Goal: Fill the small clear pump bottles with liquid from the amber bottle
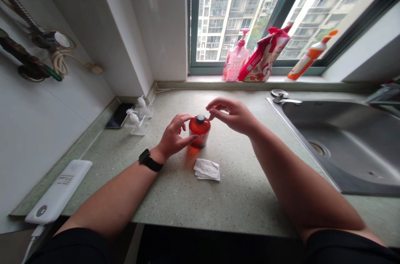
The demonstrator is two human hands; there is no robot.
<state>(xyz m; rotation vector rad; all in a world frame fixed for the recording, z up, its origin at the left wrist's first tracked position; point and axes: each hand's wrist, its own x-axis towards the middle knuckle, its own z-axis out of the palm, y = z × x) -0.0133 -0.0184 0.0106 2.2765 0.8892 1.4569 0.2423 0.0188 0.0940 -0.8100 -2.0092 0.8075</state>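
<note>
An amber bottle (pixel 200 133) with a dark, pale-topped cap (pixel 200 118) stands upright on the speckled counter. My left hand (pixel 175 135), wearing a black watch, is wrapped round its left side, thumb across the front. Just right of the cap is my right hand (pixel 233 114), its fingers loosely bent and nothing visible between them. It appears apart from the cap. A folded white tissue (pixel 207 170) lies in front of the bottle. Farther left, two clear containers with white pump heads (pixel 133 117) stand by the wall.
Behind those containers lies a dark phone (pixel 118 115). A white power bank (pixel 59 191) with a cable rests at the counter's left edge. To the right is a steel sink (pixel 350 143) with a tap (pixel 286 99). A pink pump bottle (pixel 235 62), a red pouch (pixel 265 56) and an orange-white bottle (pixel 308 60) line the windowsill.
</note>
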